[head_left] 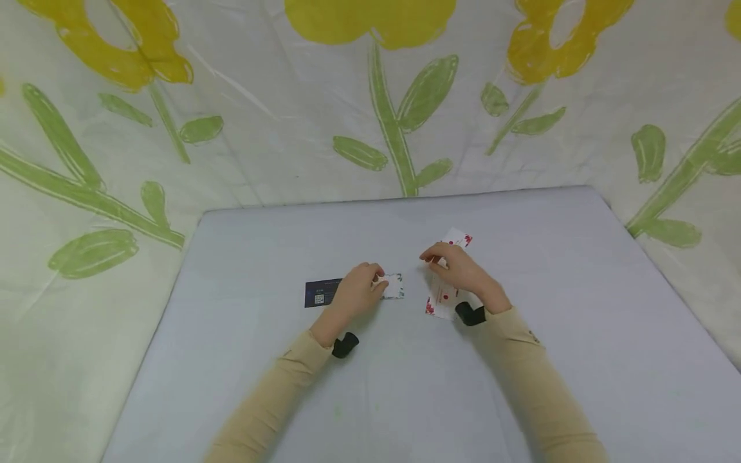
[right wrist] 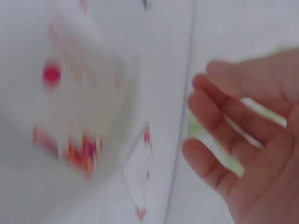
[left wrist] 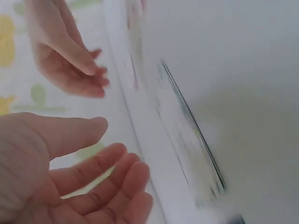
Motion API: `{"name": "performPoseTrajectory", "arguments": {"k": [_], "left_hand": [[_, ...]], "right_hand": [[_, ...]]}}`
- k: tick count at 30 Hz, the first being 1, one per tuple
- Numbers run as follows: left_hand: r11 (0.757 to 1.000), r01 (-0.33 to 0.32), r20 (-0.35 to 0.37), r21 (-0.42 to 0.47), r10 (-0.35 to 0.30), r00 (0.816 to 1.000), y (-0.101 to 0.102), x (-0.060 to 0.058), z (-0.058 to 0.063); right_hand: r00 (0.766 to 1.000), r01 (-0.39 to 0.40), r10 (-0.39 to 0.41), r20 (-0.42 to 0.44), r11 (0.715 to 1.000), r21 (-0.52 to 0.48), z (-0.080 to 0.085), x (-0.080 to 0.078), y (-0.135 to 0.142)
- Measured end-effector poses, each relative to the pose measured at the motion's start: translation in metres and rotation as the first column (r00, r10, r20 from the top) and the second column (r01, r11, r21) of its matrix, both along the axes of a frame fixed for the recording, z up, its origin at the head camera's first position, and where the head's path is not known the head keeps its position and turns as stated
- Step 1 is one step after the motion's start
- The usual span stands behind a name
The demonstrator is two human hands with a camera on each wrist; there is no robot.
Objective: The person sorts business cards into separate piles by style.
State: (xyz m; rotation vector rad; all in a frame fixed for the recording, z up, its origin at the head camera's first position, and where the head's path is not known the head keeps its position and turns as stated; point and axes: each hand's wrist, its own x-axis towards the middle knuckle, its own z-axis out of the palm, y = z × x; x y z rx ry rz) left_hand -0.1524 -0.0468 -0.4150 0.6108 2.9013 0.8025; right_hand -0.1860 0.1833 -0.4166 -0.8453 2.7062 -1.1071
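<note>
My left hand (head_left: pixel 359 290) hovers over a white card with green leaf print (head_left: pixel 393 287), its fingers loosely bent with nothing between them. Partly under that hand in the head view, a dark card with a QR code (head_left: pixel 320 294) lies to the left. The left wrist view shows the white card (left wrist: pixel 187 144) blurred, apart from the fingertips. Over white cards with red flower print (head_left: pixel 443 302) is my right hand (head_left: pixel 460 269), fingers relaxed and holding nothing. The right wrist view has a nearer red-flowered card (right wrist: pixel 74 102) and a farther one (right wrist: pixel 138 172).
Both hands work above a pale table (head_left: pixel 255 386). Behind its back edge hangs a white sheet with painted yellow flowers (head_left: pixel 370 19). Black wrist-camera mounts (head_left: pixel 345 345) stick out beside the sleeves.
</note>
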Motion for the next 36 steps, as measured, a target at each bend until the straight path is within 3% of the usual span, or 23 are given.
{"name": "performPoseTrajectory", "arguments": {"k": [5,7,9,11,13,15,18,24,27,31,36], "left_hand": [[0.995,0.035,0.062,-0.088,-0.03,0.998,0.039,0.019,0.0],[0.992,0.041,0.076,-0.122,-0.032,0.997,0.055,0.024,-0.004],[0.989,0.041,0.081,-0.142,-0.03,0.996,0.07,0.027,-0.01],[0.987,0.033,0.053,-0.159,-0.025,0.998,0.083,0.03,-0.014],[0.977,0.029,-0.031,-0.21,-0.036,0.999,0.094,0.031,-0.017],[0.96,0.016,-0.119,-0.279,-0.051,0.992,0.102,0.031,-0.02],[0.914,-0.031,-0.22,-0.405,-0.064,0.973,0.11,0.03,-0.022],[0.841,-0.069,-0.224,-0.536,-0.062,0.973,0.117,0.031,-0.022],[0.85,-0.063,-0.192,-0.522,-0.046,0.98,0.117,0.032,-0.02],[0.893,-0.074,-0.123,-0.445,0.02,0.992,0.115,0.031,-0.018],[0.915,-0.077,-0.061,-0.396,0.058,0.996,0.111,0.028,-0.019]], "right_hand": [[0.988,-0.14,0.133,0.079,0.986,0.089,0.003,-0.003,0.034],[0.978,-0.185,0.175,0.11,0.979,0.086,-0.001,-0.002,0.04],[0.969,-0.236,0.23,0.087,0.97,0.064,-0.007,-0.001,0.044],[0.963,-0.259,0.253,0.097,0.964,0.058,-0.01,0.001,0.044],[0.958,-0.275,0.269,0.097,0.959,0.063,-0.012,0.002,0.043],[0.958,-0.276,0.266,0.111,0.958,0.084,-0.01,0.004,0.041],[0.957,-0.281,0.271,0.103,0.955,0.097,-0.01,0.005,0.04],[0.959,-0.279,0.271,0.085,0.955,0.101,-0.01,0.009,0.041],[0.961,-0.272,0.264,0.079,0.957,0.101,-0.012,0.009,0.042],[0.965,-0.259,0.255,0.059,0.962,0.08,-0.016,0.009,0.043],[0.98,-0.191,0.187,0.073,0.981,0.046,-0.02,0.009,0.044]]}}
